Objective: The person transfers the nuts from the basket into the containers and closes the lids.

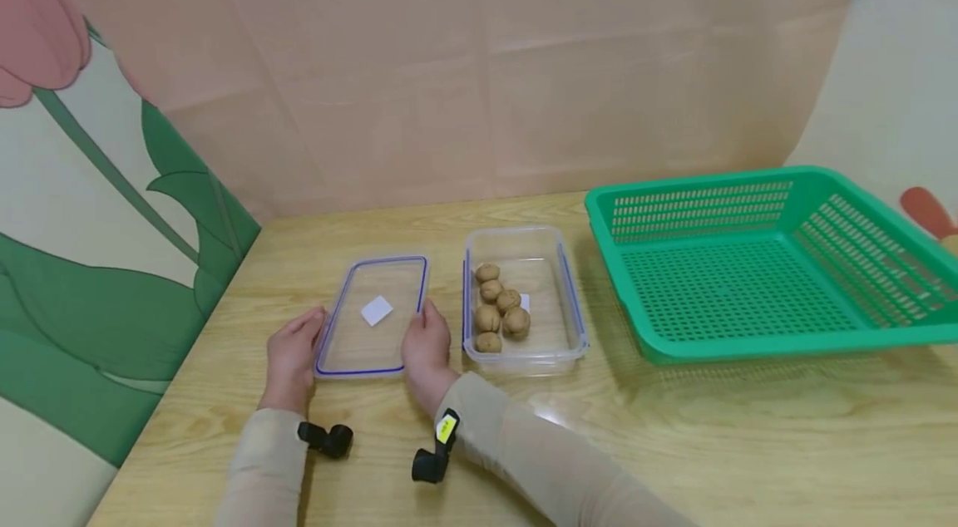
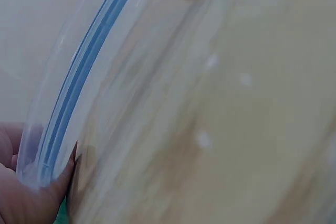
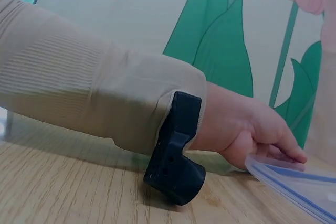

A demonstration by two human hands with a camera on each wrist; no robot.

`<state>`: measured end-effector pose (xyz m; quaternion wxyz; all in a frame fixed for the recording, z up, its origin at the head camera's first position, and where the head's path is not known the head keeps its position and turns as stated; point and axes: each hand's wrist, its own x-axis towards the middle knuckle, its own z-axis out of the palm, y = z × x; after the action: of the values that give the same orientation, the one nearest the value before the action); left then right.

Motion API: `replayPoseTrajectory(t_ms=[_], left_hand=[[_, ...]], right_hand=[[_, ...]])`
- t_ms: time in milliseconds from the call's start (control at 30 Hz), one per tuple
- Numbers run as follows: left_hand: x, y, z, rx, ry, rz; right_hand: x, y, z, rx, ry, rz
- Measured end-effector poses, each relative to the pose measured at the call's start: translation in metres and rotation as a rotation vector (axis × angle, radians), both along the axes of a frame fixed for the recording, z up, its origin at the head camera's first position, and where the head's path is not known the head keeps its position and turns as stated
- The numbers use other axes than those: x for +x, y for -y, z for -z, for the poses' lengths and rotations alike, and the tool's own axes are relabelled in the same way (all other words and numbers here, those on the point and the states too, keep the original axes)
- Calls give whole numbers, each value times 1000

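Observation:
In the head view, both hands hold a clear plastic lid (image 1: 344, 348) with a blue sealing ring, low over the table. My left hand (image 1: 293, 354) grips its left edge, and my right hand (image 1: 428, 348) pinches the right edge with the thumb uppermost. A white square label (image 1: 377, 311) shows in the middle of the lid. Just right of the right hand stands a clear container (image 1: 554, 282), with several walnuts (image 1: 516, 322) along its left side. The blue-ringed lid (image 2: 86, 72) fills much of the left wrist view; the right wrist view shows the left hand (image 3: 257, 132) at its edge.
A large green plastic basket (image 1: 644, 319) stands at the right of the wooden table (image 1: 748, 444). Behind the table hangs a pinkish cloth (image 1: 479, 70), and a tulip-patterned wall (image 1: 97, 311) rises along the left edge. A black wrist camera (image 1: 329, 439) juts from the left sleeve.

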<state>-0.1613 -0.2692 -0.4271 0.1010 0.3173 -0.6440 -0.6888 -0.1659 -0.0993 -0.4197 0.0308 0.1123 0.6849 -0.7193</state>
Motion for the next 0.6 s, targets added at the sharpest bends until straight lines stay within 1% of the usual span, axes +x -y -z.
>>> replayPoseTrajectory(t_ms=[100,167,300,333,400,467,533,600], left_hand=[[1,2,-2,77,10,4],[1,1,-3,127,30,2],[4,0,-12,174,72,20],[6,0,-15,173,79,31],[10,0,-25,198,71,54],[15,-1,-36,249,46,53],[19,-2,-48,308,1,61],[21,-5,-61,365,-53,76]], right_hand=[[0,1,-2,9,-6,11],[0,0,-2,10,-3,13],[2,0,-6,26,-4,-5],[3,-1,-7,34,-9,-9],[5,-1,-11,39,-23,-11],[8,-2,-17,26,-40,-3],[11,-5,-26,-2,-56,3],[13,-10,-39,-55,-72,-1]])
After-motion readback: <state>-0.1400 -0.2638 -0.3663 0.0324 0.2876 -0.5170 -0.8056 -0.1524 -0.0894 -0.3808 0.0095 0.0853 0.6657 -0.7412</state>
